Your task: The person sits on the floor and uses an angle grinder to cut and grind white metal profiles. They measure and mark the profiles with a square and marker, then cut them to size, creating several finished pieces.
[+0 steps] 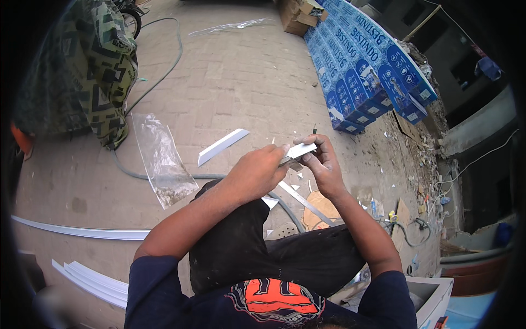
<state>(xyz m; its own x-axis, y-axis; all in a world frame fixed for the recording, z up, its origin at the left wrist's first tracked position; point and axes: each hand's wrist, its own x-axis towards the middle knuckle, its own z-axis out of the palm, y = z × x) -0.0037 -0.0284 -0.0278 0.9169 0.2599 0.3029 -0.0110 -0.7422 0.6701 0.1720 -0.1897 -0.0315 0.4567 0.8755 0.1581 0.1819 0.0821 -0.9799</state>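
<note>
Between my two hands is a short white strip of trim (301,149), held above my knee. My left hand (260,169) is closed around its near end, where a thin greyish edge shows under the fingers. My right hand (327,171) pinches the far end between thumb and fingers. A small dark tip (314,129) sticks up behind the right fingers; I cannot tell what it belongs to. On the paving just beyond my left hand lies another cut white piece (223,146) with slanted ends.
A clear plastic sleeve (163,156) and a grey hose (178,49) lie on the paving. Long white strips (93,282) rest at the lower left. Blue cartons (356,66) stand at the far right. A patterned cover (76,71) hangs at the left. White offcuts surround a round brown board (320,209).
</note>
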